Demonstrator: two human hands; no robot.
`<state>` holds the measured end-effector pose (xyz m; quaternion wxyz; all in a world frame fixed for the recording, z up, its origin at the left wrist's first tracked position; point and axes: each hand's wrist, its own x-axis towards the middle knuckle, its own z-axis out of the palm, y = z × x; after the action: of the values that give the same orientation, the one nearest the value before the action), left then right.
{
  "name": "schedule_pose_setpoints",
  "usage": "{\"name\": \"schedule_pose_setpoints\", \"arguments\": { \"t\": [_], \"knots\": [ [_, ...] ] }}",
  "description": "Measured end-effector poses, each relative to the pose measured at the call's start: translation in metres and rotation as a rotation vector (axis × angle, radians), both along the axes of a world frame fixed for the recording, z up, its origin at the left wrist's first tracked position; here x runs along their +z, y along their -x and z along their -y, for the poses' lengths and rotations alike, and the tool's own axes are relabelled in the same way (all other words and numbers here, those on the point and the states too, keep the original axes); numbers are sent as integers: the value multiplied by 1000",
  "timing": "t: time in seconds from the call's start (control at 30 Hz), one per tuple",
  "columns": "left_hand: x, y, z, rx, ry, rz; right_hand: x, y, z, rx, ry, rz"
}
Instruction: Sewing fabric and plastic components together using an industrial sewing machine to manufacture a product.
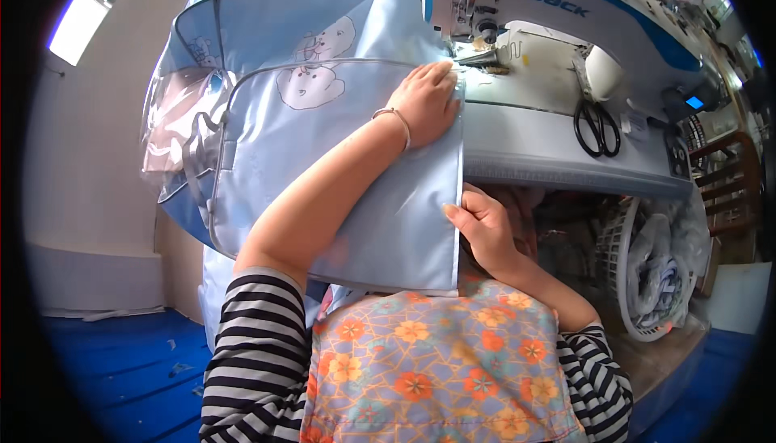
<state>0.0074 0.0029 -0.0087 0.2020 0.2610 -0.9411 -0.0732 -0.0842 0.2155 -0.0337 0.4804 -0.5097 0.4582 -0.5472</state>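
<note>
A light blue fabric piece point(388, 217) with grey piping and a printed cartoon bear drapes from the sewing machine bed over my lap. My left hand point(427, 103), with a bangle at the wrist, lies flat on it, fingers stretched toward the needle area. At the right edge of the fabric, below the table's front edge, my right hand point(485, 229) pinches the trimmed border between thumb and fingers. The sewing machine point(558, 14) is white and blue; its presser foot point(485, 39) stands just beyond my left fingertips. Whether the needle is in the fabric cannot be made out.
Black-handled scissors point(596, 129) lie on the machine table point(525, 136), to the right. A white plastic basket point(618, 265) with bagged items stands below. At left, a clear plastic section point(182, 124) of the blue piece bulges outward. A wooden chair point(731, 180) is at far right.
</note>
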Motion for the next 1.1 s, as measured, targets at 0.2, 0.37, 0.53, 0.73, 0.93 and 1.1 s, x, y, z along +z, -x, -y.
{"name": "schedule_pose_setpoints", "arguments": {
  "t": [0.2,0.37,0.53,0.73,0.93,1.1],
  "knots": [
    [3,2,14,10,27,21,22,10,24,-138,268,-383],
    [-4,1,17,12,45,-35,34,46,85,-318,385,-669],
    [-5,-2,23,-41,-94,-57,13,30,131,-293,328,-1182],
    [17,-74,-55,-294,-127,-472,2,34,132,-286,398,-1291],
    [-9,-244,-213,-160,-297,-199,-3,37,135,-284,412,-1289],
    [-51,-290,-268,192,-235,-17,-7,40,141,-312,451,-1329]
  ]
}}
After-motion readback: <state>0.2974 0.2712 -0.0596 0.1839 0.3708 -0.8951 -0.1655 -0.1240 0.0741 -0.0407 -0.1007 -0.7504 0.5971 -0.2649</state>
